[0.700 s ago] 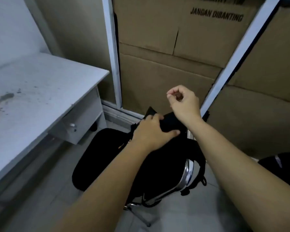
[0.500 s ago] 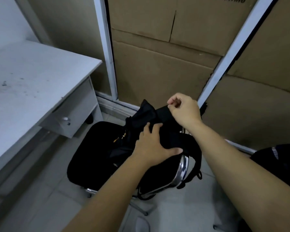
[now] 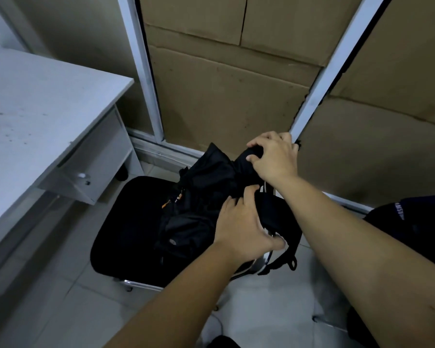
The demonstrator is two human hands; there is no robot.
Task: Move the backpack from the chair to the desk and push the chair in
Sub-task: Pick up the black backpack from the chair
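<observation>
- right hand [image 3: 274,158]: fingers curled down over the top of the backpack [image 3: 211,194], bunching black fabric at its far upper end. Looks like a real grip, thumb side tucked under the fold.
- left hand [image 3: 241,228]: palm down on the backpack's near-right side, fingers [image 3: 244,195] pressing into a fold, thumb spread to the right. Partly closed; can't tell if it's gripping fabric or just pressing on it.
- both forearms come in from the near-right, left arm nearer the middle, right arm further right.
- backpack: black, on the chair [image 3: 126,229], slumped against the right side of the seat, top end pointing far. Small orange tag [image 3: 165,204] on its left face. A strap with a buckle [image 3: 291,263] hangs off the near-right edge.
- chair: black seat pad, mostly bare on the left; chrome frame [image 3: 260,262] shows at the near-right, under the left hand, and along the near edge.
- desk [image 3: 35,116]: grey-white top with dark specks, left of the chair and apart from it. Drawer unit with a small knob [image 3: 82,175] hangs under its near-right corner.
- far side: cardboard sheets [image 3: 226,101] behind white frame bars [image 3: 142,69].
- floor [image 3: 55,305]: pale tiles.
- dark item [image 3: 412,219] at the right edge with pale lettering, too cropped to identify.
</observation>
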